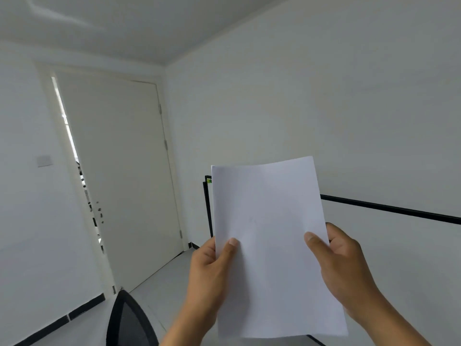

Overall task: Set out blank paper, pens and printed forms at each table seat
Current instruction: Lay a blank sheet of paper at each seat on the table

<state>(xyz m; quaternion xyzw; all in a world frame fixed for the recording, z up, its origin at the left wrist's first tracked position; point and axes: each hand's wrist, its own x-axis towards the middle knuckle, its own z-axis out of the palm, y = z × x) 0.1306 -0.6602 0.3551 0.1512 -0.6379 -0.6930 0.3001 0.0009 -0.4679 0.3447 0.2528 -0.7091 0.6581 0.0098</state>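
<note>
A stack of blank white paper point(272, 221) is held upright in front of me, at the lower middle of the head view. My left hand point(212, 268) grips its left edge, thumb on the front face and fingers behind. My right hand point(341, 268) grips the right edge the same way, thumb across the front. No pens, printed forms or table seats show in view; the sheets hide what lies behind them.
A black mesh chair back point(127, 323) rises at the bottom left. A white door point(117, 176) stands slightly ajar at the left. A black-framed whiteboard point(389, 208) leans on the right wall behind the paper. Grey floor point(169, 278) runs toward the door.
</note>
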